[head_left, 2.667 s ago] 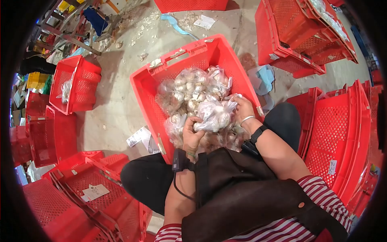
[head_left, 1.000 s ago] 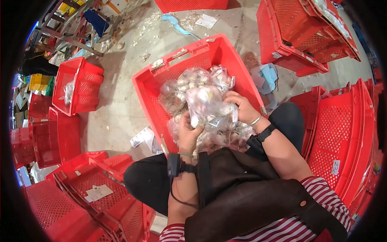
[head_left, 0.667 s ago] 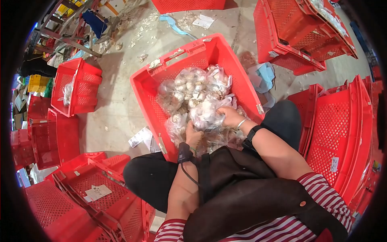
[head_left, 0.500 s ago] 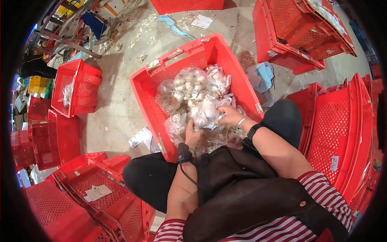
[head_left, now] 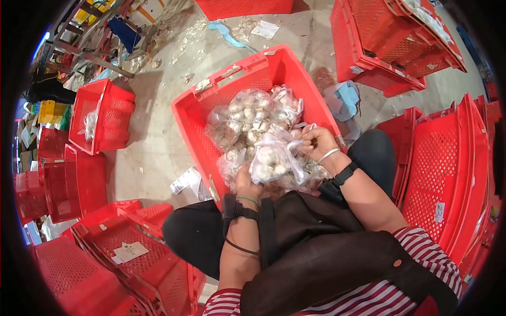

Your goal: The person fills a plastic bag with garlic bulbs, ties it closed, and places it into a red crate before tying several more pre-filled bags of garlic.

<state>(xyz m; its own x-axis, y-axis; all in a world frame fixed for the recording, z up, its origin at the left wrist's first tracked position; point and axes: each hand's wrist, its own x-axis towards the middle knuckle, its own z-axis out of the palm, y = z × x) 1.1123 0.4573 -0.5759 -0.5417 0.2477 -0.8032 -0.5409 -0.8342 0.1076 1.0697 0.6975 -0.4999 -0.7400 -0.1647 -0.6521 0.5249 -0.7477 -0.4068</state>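
Note:
A red plastic crate (head_left: 213, 92) stands on the floor in front of my knees, filled with clear bags of garlic (head_left: 247, 113). One bag of garlic (head_left: 271, 160) is lifted at the crate's near edge. My left hand (head_left: 244, 183) grips it from below, and a black strap sits on that wrist. My right hand (head_left: 316, 142) pinches the bag's twisted top at the right. That wrist carries a bangle and a dark watch.
Red crates stand all around: a small one (head_left: 103, 113) with a bag at left, stacked ones (head_left: 400, 47) at upper right, flat ones (head_left: 448, 163) at right and several (head_left: 116, 247) at lower left. Paper slips (head_left: 184, 180) and husks litter the concrete floor.
Both hands had pushed a bag down among the others; now they have lifted one bag toward me, with my right hand up at its top.

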